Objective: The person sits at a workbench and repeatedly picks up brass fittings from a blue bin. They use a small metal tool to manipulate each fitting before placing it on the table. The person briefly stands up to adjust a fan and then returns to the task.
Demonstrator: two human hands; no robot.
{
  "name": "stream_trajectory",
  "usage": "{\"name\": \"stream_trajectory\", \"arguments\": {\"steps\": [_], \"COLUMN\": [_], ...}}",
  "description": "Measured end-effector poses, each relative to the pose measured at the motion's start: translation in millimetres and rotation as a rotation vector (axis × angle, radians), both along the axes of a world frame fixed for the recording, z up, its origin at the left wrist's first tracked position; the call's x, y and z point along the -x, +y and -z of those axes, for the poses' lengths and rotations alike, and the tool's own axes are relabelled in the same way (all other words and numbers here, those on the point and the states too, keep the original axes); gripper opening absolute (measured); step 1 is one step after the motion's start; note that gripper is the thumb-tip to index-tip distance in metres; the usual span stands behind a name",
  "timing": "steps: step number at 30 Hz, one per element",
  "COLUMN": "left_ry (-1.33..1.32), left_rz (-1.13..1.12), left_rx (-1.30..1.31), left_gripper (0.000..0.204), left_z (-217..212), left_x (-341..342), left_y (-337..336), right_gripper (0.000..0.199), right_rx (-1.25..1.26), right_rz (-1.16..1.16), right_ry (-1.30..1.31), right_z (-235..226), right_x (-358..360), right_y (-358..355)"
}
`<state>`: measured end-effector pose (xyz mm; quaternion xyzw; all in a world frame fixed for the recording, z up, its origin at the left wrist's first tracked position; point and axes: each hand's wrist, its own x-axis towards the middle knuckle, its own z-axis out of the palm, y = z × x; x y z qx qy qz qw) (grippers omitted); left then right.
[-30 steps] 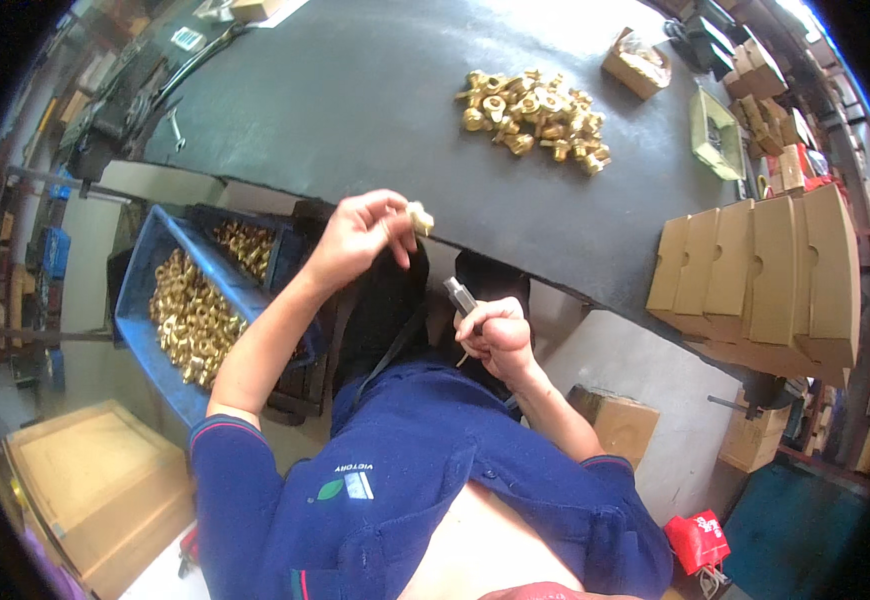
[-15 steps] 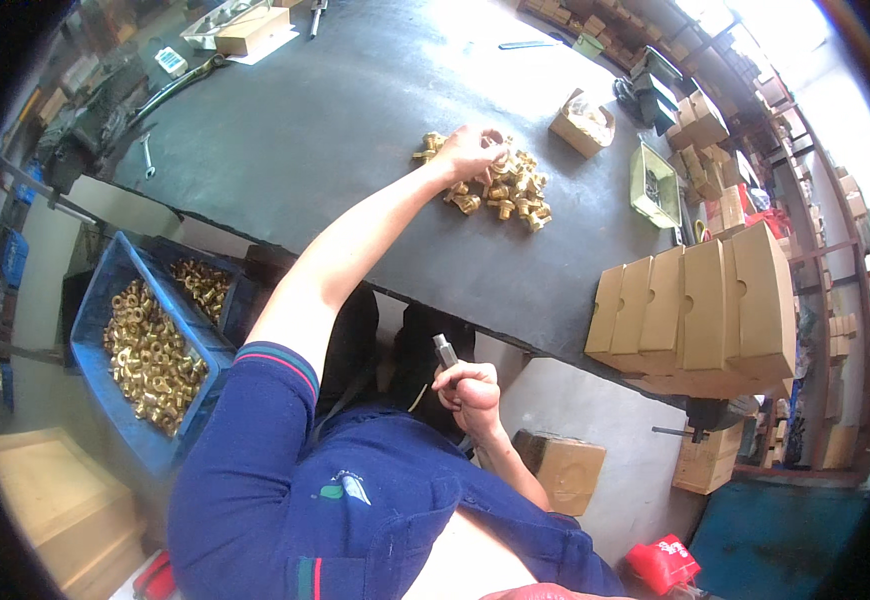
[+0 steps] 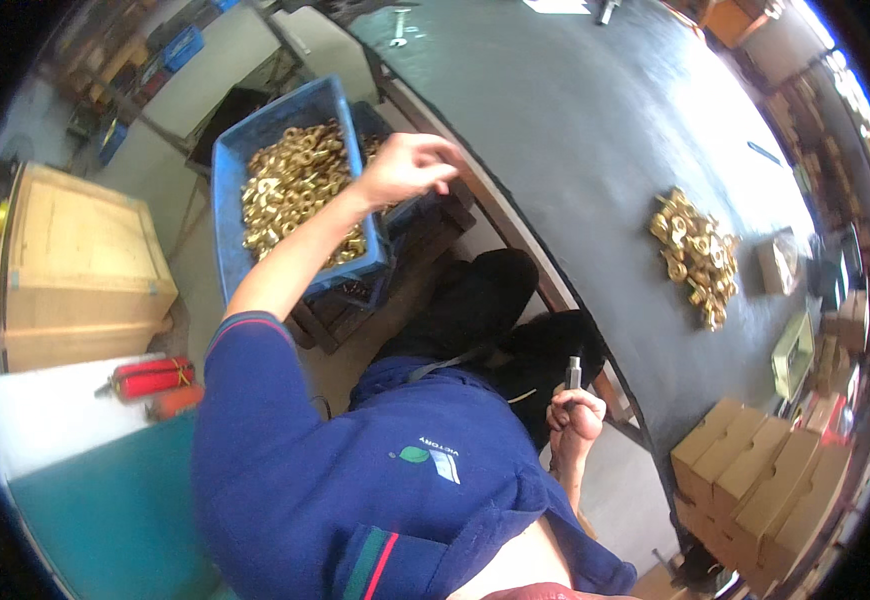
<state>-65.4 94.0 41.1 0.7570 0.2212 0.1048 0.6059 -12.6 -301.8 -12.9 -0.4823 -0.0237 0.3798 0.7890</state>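
While the left hand (image 3: 407,168) hangs over the blue plastic bin (image 3: 255,140) of brass fittings (image 3: 290,190), its fingers are curled and bunched together, though whether they already pinch a fitting cannot be told from this angle. The right hand (image 3: 577,415) rests low by the lap, closed in a fist around a small metal tool (image 3: 573,373) whose tip stands upright, well apart from the bin. The bin sits on a low stand to the person's left, just beside the near edge of the dark bench (image 3: 595,120); on the bench, well to the right, lies a loose pile of brass fittings (image 3: 693,252), with a row of cardboard boxes (image 3: 765,480) nearer the lower right. To do this step well, it seems best to take one fitting cleanly from the top of the heap rather than dig, gripping it by its outer body so it can meet the tool without re-gripping. Keeping the tool steady and upright should make the hand-off quick, and a firm pinch guards against a fitting slipping to the floor.
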Motion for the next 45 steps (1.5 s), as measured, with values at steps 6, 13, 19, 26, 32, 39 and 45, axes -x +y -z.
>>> {"name": "stream_trajectory", "arguments": {"steps": [6,13,19,26,32,39,45], "left_ry": [0.228,0.779,0.933,0.789,0.908,0.800,0.624], "left_rz": [-0.248,0.052,0.096,0.026,0.027,-0.033,0.185], "left_rx": [-0.238,-0.687,-0.757,-0.828,-0.713,-0.616,-0.939], "left_gripper": [0.030,0.036,0.046,0.046,0.046,0.038,0.033], "left_z": [68.7,108.9,167.0,145.4,117.9,143.8,152.7], "left_x": [124.3,132.0,127.5,128.7,125.5,135.3,150.9], "left_y": [61.5,51.0,66.6,60.2,45.9,58.6,69.3], "right_gripper": [0.025,0.026,0.023,0.028,0.028,0.026,0.025], "right_rx": [0.059,0.073,0.116,0.162,0.164,0.152,0.148], "right_rz": [-0.126,-0.202,-0.203,-0.166,-0.181,-0.178,-0.158], "right_ry": [-0.062,-0.174,-0.141,-0.016,0.019,0.040,0.046], "right_z": [-5.1,-18.1,-12.6,-8.6,-6.5,-10.6,-9.7], "right_x": [-9.9,-2.3,9.7,10.9,5.4,3.7,4.8], "right_y": [18.8,45.9,42.9,36.8,32.2,33.6,29.7]}}
